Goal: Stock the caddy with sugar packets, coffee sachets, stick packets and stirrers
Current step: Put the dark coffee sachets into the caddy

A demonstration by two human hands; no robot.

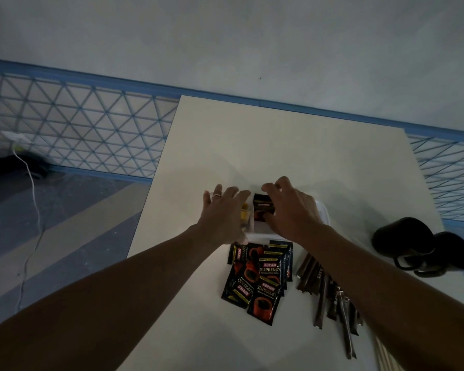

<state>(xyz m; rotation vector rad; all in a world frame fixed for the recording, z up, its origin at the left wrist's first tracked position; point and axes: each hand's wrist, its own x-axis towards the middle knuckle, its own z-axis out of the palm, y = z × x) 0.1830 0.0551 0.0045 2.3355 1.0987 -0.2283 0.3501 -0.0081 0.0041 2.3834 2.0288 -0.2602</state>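
Over the white plastic caddy (322, 212) a black sachet (263, 207) is gripped by the right hand (292, 210), left hand (223, 215) flat; brown sticks (322, 285) unstocked

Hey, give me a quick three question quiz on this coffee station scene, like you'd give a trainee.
1. True or false: the right hand holds a coffee sachet at the caddy.
2. What lies right of the loose sachet pile? A stick packets, B spoons, C napkins.
3. Fill in: ___ black mugs sit on the table.
Key: 1 true; 2 A; 3 two.
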